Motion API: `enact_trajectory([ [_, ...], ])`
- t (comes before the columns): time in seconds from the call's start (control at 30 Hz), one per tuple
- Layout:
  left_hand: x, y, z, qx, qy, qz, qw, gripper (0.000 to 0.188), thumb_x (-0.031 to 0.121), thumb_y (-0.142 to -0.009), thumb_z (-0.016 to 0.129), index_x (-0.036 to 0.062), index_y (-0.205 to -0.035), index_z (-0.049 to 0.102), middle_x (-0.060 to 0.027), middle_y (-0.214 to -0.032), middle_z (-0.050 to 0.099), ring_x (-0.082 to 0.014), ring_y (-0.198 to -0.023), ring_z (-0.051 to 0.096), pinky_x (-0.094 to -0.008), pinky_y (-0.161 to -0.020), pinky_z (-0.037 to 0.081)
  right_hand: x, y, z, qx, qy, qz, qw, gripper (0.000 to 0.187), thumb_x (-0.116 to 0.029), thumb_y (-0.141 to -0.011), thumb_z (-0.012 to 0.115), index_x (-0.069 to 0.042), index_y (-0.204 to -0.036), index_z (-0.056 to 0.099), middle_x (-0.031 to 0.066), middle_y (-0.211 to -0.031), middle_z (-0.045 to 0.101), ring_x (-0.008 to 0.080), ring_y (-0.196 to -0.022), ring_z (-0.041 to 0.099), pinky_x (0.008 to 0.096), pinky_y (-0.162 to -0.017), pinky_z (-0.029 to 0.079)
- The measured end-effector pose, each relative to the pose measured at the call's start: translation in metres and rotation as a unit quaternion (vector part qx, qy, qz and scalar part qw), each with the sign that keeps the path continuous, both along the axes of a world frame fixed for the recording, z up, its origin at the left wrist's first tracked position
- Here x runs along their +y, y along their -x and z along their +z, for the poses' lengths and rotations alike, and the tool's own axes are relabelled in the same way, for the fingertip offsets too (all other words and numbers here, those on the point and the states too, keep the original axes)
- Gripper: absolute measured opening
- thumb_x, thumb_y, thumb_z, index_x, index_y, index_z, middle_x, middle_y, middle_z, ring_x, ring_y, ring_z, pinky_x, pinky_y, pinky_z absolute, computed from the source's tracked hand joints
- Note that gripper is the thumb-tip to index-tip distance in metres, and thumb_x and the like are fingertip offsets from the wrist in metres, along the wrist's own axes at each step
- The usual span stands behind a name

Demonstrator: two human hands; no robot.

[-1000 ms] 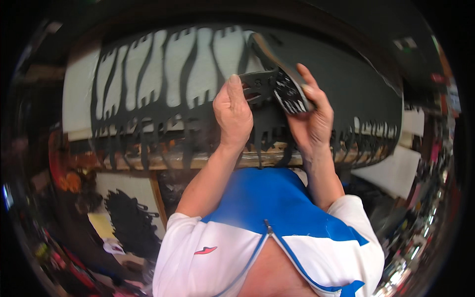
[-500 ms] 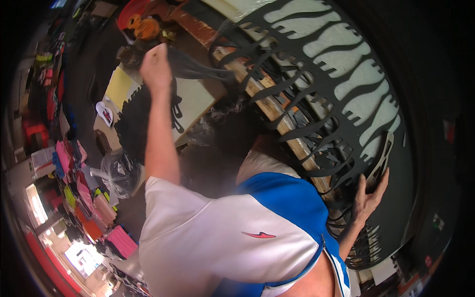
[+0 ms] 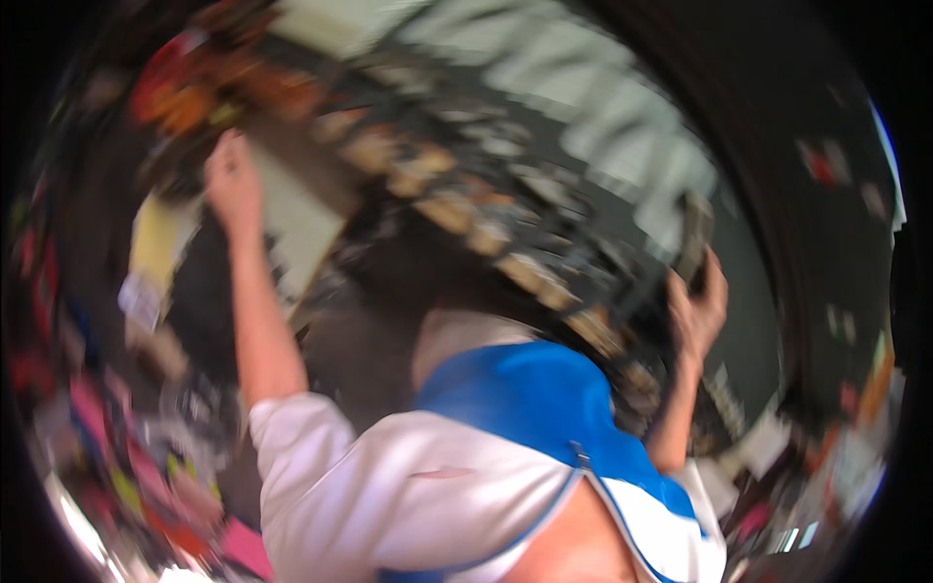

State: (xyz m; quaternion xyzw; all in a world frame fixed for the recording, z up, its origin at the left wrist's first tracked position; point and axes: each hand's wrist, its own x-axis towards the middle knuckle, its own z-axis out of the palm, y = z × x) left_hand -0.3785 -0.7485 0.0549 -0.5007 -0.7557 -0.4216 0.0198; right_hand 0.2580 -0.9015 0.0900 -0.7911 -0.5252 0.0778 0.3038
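Observation:
My right hand (image 3: 698, 309) grips a long, narrow metal cutting die (image 3: 694, 233), fingers and thumb round its lower end. The die stands over the dark sheet (image 3: 743, 321) at the right. That sheet has rows of long cut-out shapes, with a pale surface (image 3: 603, 126) showing through them. At far left my left hand (image 3: 233, 185) is raised over the small table (image 3: 301, 209), near a dark heap (image 3: 199, 257). Its fingers are smeared by motion, so I cannot make out anything in them.
A wooden edge (image 3: 481, 233) runs diagonally along the near side of the sheet, with dark cut strips hanging over it. A yellow sheet (image 3: 155, 233) lies on the small table's left. Red and orange things (image 3: 180, 92) stand behind it. Colourful piles (image 3: 146, 457) lie at lower left.
The view has swung and blurred, so both hands appear further left. A dark strip seen beside my left hand earlier no longer shows there. The die remains in my right hand.

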Motion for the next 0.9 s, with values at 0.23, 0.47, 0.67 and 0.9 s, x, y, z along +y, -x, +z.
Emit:
enact_trajectory([
  [0.23,0.081,-0.374,0.034,-0.134,-0.014,-0.426,0.895,0.040,0.028,-0.114,0.058,0.0037,-0.143,0.069,-0.0049,-0.128,0.079,-0.0050,-0.075,0.058,-0.0247,-0.074,0.052,-0.006,-0.097,0.035,0.086,-0.010,0.049,0.995,0.072,-0.013,-0.076,0.079,0.004,-0.144,0.064,0.0213,-0.135,0.068,0.0362,-0.127,0.066,0.0420,-0.110,0.052],
  [0.47,0.081,-0.670,0.025,0.022,0.037,-0.653,0.756,0.048,0.033,-0.110,0.061,0.0005,-0.145,0.064,-0.0232,-0.152,0.061,-0.0380,-0.146,0.053,-0.0455,-0.123,0.040,-0.035,-0.192,0.070,-0.054,-0.010,0.139,0.989,0.082,0.002,-0.071,0.078,0.001,-0.150,0.058,0.0200,-0.137,0.065,0.0371,-0.124,0.065,0.0433,-0.108,0.054],
  [0.67,-0.025,-0.640,0.003,0.035,0.088,-0.821,0.563,0.035,0.006,-0.089,0.076,-0.0015,-0.123,0.071,-0.0230,-0.148,0.060,-0.0385,-0.148,0.051,-0.0490,-0.120,0.048,-0.016,-0.245,0.080,-0.166,0.000,0.295,0.941,0.077,0.011,-0.069,0.074,0.002,-0.143,0.059,0.0202,-0.133,0.065,0.0411,-0.124,0.061,0.0463,-0.105,0.054],
  [0.9,-0.051,-0.561,0.022,-0.140,0.121,-0.652,0.735,0.030,0.005,-0.090,0.079,-0.0032,-0.119,0.076,-0.0223,-0.123,0.076,-0.0393,-0.127,0.070,-0.0468,-0.109,0.055,0.062,-0.258,0.034,-0.190,-0.021,0.494,0.848,0.057,0.009,-0.079,0.070,-0.005,-0.135,0.067,0.0112,-0.140,0.066,0.0348,-0.143,0.055,0.0507,-0.128,0.041],
])
